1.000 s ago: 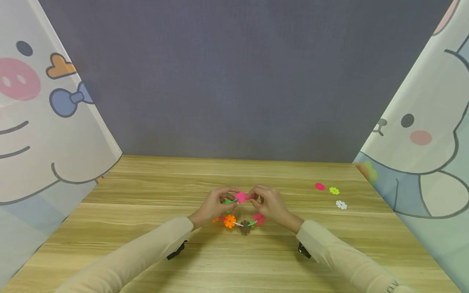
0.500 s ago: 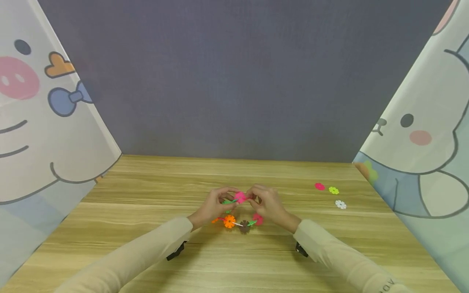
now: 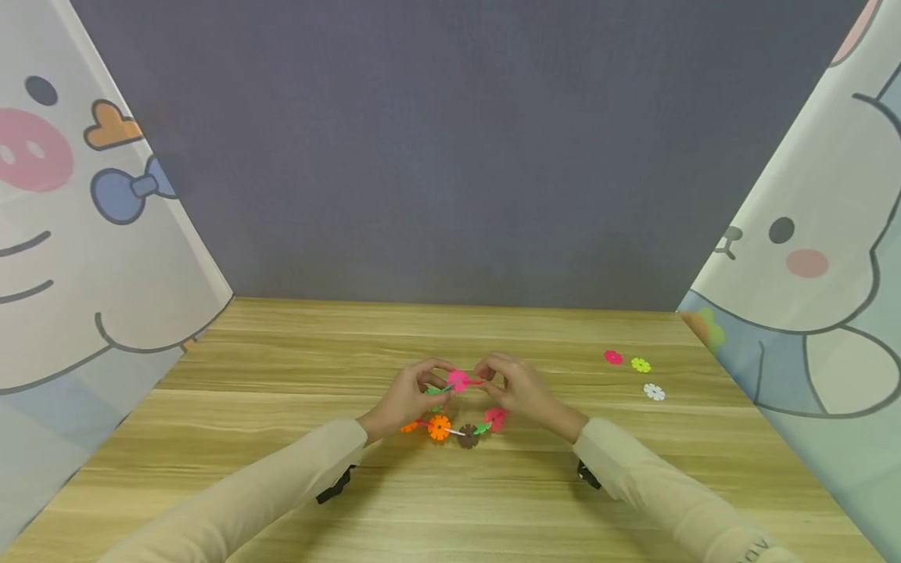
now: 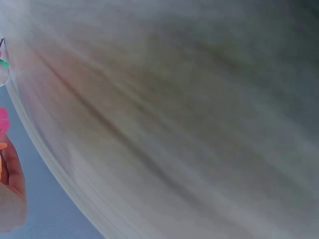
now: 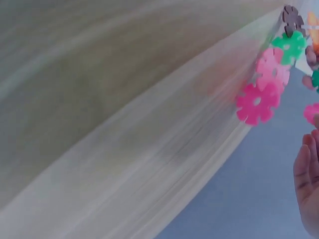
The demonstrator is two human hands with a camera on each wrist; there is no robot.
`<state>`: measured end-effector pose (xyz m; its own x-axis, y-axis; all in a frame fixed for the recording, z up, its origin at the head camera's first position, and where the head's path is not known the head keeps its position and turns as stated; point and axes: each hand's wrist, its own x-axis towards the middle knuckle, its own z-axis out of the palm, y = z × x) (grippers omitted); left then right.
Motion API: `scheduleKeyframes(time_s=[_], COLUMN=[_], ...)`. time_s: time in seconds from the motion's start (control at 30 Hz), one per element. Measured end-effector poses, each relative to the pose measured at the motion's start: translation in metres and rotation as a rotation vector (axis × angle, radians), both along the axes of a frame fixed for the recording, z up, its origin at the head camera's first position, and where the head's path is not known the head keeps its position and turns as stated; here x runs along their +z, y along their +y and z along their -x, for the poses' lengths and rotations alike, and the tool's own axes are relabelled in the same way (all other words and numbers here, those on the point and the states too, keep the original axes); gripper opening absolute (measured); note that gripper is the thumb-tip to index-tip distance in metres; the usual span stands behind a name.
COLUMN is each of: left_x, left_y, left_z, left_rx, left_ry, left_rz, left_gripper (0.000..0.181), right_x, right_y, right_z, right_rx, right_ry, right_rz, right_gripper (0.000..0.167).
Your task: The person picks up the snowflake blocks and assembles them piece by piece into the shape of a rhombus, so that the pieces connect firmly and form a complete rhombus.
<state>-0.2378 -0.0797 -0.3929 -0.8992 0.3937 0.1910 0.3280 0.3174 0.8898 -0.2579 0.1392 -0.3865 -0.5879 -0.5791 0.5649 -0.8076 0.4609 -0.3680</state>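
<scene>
In the head view, a chain of notched plastic snowflake discs hangs in a loop between both hands above the table. My left hand [image 3: 415, 391] pinches the green disc [image 3: 434, 399] near the chain's upper left. A pink disc [image 3: 458, 381] faces the camera between the hands, joined to a red disc [image 3: 476, 381] seen edge-on. My right hand [image 3: 517, 387] has thumb and forefinger at that red disc's outer edge. The lower part holds an orange disc [image 3: 439, 428], a brown disc [image 3: 468, 436] and a rosy disc [image 3: 496, 419]. Fingers partly hide the joints.
Three loose discs lie on the wooden table [image 3: 296, 360] to the right: a magenta disc [image 3: 613, 357], a yellow-green disc [image 3: 640, 365] and a white disc [image 3: 654, 392]. A grey panel [image 3: 450, 156] stands behind, with printed cloths on both sides.
My right hand's fingers have drawn slightly back to the right, so more of the red disc shows. My left hand and the chain have shifted a little leftward.
</scene>
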Motion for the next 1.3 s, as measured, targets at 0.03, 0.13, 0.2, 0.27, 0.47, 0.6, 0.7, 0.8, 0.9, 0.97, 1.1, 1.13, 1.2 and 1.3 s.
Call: scheduleKeyframes(time_s=[0.03, 0.13, 0.2, 0.27, 0.47, 0.6, 0.7, 0.8, 0.9, 0.97, 1.1, 1.13, 1.2, 1.3], left_x=[-0.003, -0.007, -0.007, -0.007, -0.006, -0.006, -0.005, -0.004, -0.004, -0.004, -0.004, -0.004, -0.004, -0.004], left_y=[-0.001, -0.002, -0.003, -0.004, -0.005, -0.005, -0.005, -0.005, -0.005, -0.005, -0.005, -0.005, -0.005, -0.005], left_z=[0.002, 0.005, 0.004, 0.004, 0.003, 0.002, 0.002, 0.001, 0.001, 0.001, 0.001, 0.001, 0.001, 0.001], left_rx=[0.013, 0.039, 0.046, 0.048, 0.050, 0.047, 0.045, 0.045, 0.045, 0.045, 0.047, 0.048, 0.048, 0.049], left_ry=[0.004, 0.029, 0.044, 0.045, 0.046, 0.044, 0.043, 0.040, 0.041, 0.042, 0.041, 0.040, 0.040, 0.041], left_rz=[0.010, 0.032, 0.038, 0.038, 0.050, 0.045, 0.042, 0.040, 0.043, 0.044, 0.047, 0.048, 0.050, 0.052], left_gripper=[0.037, 0.035, 0.035, 0.035, 0.035, 0.035, 0.034, 0.034, 0.034, 0.034, 0.034, 0.034, 0.034, 0.034], right_x=[0.000, 0.001, 0.001, 0.000, -0.004, -0.007, -0.011, -0.013, -0.011, -0.010, -0.005, -0.004, -0.003, -0.003], right_y=[0.003, 0.012, 0.019, 0.027, 0.051, 0.069, 0.084, 0.099, 0.113, 0.120, 0.134, 0.137, 0.144, 0.153], right_z=[0.000, 0.003, 0.005, 0.008, 0.017, 0.023, 0.029, 0.034, 0.037, 0.039, 0.041, 0.041, 0.043, 0.046], right_rx=[-0.009, -0.030, -0.042, -0.051, -0.095, -0.127, -0.146, -0.175, -0.229, -0.272, -0.339, -0.355, -0.386, -0.400], right_ry=[-0.018, -0.045, -0.042, -0.041, -0.097, -0.154, -0.184, -0.210, -0.234, -0.256, -0.314, -0.323, -0.337, -0.344], right_rz=[-0.009, -0.032, -0.044, -0.050, -0.068, -0.063, -0.063, -0.068, -0.093, -0.114, -0.153, -0.160, -0.168, -0.172], right_gripper=[0.016, 0.018, 0.019, 0.020, 0.022, 0.021, 0.020, 0.021, 0.021, 0.021, 0.022, 0.022, 0.023, 0.025])
